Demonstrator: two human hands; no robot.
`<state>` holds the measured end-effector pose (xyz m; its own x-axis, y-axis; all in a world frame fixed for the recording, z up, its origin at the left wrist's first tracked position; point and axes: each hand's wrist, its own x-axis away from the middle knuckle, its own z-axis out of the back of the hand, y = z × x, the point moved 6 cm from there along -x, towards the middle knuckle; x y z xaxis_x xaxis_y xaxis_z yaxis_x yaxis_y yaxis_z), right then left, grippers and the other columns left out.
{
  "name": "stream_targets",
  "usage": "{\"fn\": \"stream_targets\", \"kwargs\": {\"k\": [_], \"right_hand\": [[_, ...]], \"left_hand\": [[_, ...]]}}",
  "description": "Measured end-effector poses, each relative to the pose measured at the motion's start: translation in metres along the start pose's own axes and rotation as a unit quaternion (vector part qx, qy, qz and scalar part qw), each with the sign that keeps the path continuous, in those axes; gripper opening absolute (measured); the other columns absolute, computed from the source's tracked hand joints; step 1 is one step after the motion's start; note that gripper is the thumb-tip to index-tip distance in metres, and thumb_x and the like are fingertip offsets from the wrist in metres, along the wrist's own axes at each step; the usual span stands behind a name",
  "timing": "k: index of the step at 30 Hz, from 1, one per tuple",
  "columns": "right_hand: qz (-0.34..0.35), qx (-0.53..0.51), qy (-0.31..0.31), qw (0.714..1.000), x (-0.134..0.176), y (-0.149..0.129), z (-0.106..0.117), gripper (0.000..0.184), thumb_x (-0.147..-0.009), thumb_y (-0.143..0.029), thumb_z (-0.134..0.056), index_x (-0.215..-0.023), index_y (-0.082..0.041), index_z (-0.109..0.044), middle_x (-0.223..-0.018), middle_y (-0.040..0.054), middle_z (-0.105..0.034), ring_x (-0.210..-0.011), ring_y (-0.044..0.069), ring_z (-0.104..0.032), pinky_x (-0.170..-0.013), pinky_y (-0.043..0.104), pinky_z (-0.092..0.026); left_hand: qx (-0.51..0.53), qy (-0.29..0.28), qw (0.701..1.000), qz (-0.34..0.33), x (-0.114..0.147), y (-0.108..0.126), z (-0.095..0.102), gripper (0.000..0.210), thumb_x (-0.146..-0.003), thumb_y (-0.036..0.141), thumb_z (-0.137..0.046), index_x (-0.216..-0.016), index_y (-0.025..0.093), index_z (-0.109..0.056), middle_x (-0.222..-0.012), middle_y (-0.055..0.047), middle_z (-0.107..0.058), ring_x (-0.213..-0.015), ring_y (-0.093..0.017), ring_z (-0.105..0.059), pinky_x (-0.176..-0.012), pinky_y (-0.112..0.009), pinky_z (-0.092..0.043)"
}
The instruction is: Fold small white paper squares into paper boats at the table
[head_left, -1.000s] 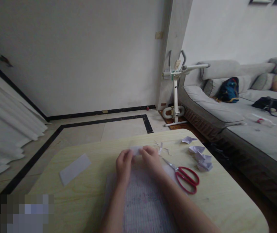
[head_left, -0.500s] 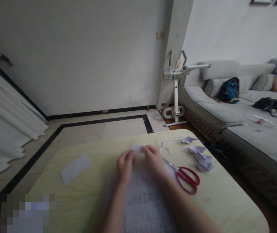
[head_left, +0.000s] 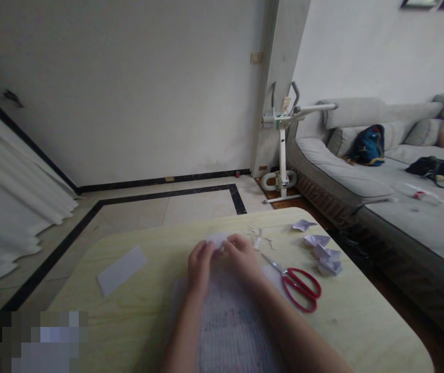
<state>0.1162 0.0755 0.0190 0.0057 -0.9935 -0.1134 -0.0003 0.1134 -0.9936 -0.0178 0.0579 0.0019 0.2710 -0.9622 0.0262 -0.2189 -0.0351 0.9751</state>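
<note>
A small piece of white paper point(head_left: 217, 239) is pinched between my two hands above the table. My left hand point(head_left: 199, 263) grips its left side, thumb and fingers closed. On its right side, my right hand point(head_left: 241, 254) has its fingers closed on the paper too. Under my forearms lies a lined sheet with writing point(head_left: 233, 326). Red-handled scissors point(head_left: 301, 287) rest right of my right hand, blades pointing to the far left. Thin paper scraps point(head_left: 258, 238) are scattered just beyond my right hand. Several folded paper pieces point(head_left: 326, 254) sit along the table's right side.
A white paper rectangle point(head_left: 122, 271) lies on the left of the wooden table point(head_left: 128, 331). Past the table's right edge stands a grey sofa point(head_left: 408, 207) holding a blue backpack point(head_left: 369, 145), a black bag point(head_left: 437, 168) and a seated person. An exercise machine point(head_left: 282, 150) is by the wall.
My fingers have shifted slightly on the small paper; the right fingers have moved a little left, closer to the left hand. The scissors and folded pieces stay in place.
</note>
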Motion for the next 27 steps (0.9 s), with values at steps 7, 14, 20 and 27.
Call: {"fn": "stream_targets", "kwargs": {"k": [7,14,20,27], "right_hand": [[0.031,0.028,0.027,0.999,0.001,-0.004,0.001,0.011,-0.073,-0.023,-0.052,-0.065,-0.017,-0.054,-0.059,-0.0022,-0.053,-0.058,0.013,-0.049,-0.055,0.023,-0.039],[0.041,0.039,0.099,0.993,-0.002,0.004,0.007,0.015,-0.074,-0.027,-0.056,-0.084,-0.017,-0.061,-0.069,0.0017,-0.061,-0.063,0.015,-0.055,-0.061,0.027,-0.043],[0.090,0.096,0.099,0.986,0.004,-0.008,0.006,0.011,-0.074,-0.022,-0.055,-0.080,-0.018,-0.063,-0.074,0.0026,-0.061,-0.062,0.014,-0.053,-0.058,0.025,-0.042],[0.196,0.139,0.085,0.967,0.008,-0.021,0.002,0.007,-0.072,-0.014,-0.054,-0.071,-0.020,-0.057,-0.077,0.0018,-0.054,-0.072,0.015,-0.050,-0.063,0.026,-0.041]], "left_hand": [[-0.062,0.001,0.998,-0.025,-0.001,0.005,-0.003,0.031,-0.068,0.035,-0.066,-0.091,0.015,-0.064,-0.087,-0.005,-0.068,-0.080,-0.018,-0.062,-0.070,-0.026,-0.047],[-0.076,-0.033,0.996,-0.036,0.002,-0.001,-0.010,0.026,-0.071,0.033,-0.064,-0.089,0.015,-0.058,-0.085,-0.006,-0.067,-0.080,-0.019,-0.062,-0.070,-0.029,-0.048],[-0.140,0.013,0.986,-0.087,0.002,0.007,-0.006,0.019,-0.075,0.035,-0.059,-0.078,0.016,-0.063,-0.076,-0.003,-0.065,-0.075,-0.018,-0.060,-0.068,-0.025,-0.045],[-0.143,0.035,0.984,-0.099,0.002,0.006,-0.003,0.018,-0.076,0.033,-0.059,-0.082,0.016,-0.064,-0.079,-0.004,-0.066,-0.078,-0.018,-0.060,-0.071,-0.025,-0.045]]}}
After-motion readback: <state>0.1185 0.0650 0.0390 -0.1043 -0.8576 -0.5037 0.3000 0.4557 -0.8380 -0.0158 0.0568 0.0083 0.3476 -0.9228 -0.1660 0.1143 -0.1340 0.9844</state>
